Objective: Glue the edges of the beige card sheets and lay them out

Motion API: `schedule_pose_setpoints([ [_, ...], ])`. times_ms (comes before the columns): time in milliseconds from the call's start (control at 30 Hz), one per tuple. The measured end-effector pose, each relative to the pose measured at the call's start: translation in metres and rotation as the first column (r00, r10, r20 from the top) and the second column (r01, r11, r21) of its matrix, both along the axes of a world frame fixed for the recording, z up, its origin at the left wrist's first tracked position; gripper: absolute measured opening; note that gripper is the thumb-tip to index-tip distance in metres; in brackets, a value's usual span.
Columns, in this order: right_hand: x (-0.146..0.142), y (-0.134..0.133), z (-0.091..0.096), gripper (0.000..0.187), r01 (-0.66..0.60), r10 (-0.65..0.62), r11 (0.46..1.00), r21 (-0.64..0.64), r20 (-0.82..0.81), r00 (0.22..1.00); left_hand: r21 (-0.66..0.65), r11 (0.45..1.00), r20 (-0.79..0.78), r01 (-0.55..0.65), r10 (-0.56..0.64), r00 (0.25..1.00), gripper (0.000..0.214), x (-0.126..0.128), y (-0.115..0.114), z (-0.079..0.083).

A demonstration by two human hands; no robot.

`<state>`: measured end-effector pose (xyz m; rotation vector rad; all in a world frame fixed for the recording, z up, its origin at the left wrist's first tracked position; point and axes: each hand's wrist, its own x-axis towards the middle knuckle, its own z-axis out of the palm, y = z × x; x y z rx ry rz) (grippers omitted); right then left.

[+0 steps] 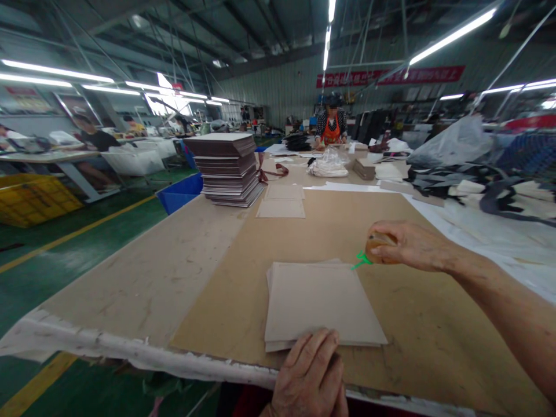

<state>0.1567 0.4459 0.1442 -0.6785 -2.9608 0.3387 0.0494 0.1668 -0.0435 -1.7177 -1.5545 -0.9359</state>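
Observation:
My left hand (310, 373) lies flat on the near edge of a small stack of beige cardboard sheets (319, 301), fingers stretched out on the top sheet. My right hand (406, 244) hovers just past the stack's far right corner, fingers wrapped round a small brown roll of tape (377, 246) with a green tab (360, 259) sticking out toward the stack. The stack rests on a long brown work table (182, 278).
A tall pile of dark sheets (228, 167) and flat beige sheets (282, 202) sit farther up the table. White and dark material pieces (486, 188) cover the right side. A person in an orange apron (331, 126) works at the far end. A blue bin (180, 194) stands left.

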Motion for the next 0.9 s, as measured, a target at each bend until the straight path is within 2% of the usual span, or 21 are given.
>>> schedule_pose_setpoints([
  [300, 0.028, -0.026, 0.006, 0.029, -0.094, 0.096, 0.991, -0.091, 0.020, 0.995, -0.065, 0.998, 0.024, 0.013, -0.012, 1.000, 0.027, 0.001, -0.004, 0.003],
  [500, 0.057, -0.050, 0.004, 0.028, -0.132, 0.128, 0.980, -0.147, -0.039, 0.991, -0.160, 0.986, 0.082, 0.046, -0.033, 0.996, 0.028, 0.003, -0.008, 0.009],
  [667, 0.076, -0.066, 0.003, 0.024, -0.133, 0.126, 0.974, -0.181, -0.049, 0.991, -0.190, 0.980, 0.102, 0.066, -0.047, 0.994, 0.027, 0.004, -0.010, 0.013],
  [800, 0.075, -0.067, 0.005, 0.026, -0.116, 0.111, 0.972, -0.203, -0.037, 0.993, -0.196, 0.978, 0.113, 0.077, -0.055, 0.992, 0.027, 0.004, -0.010, 0.013],
  [900, 0.065, -0.057, 0.003, 0.026, -0.113, 0.104, 0.979, -0.168, -0.062, 0.993, -0.201, 0.977, 0.110, 0.071, -0.049, 0.993, 0.027, 0.004, -0.010, 0.014],
])
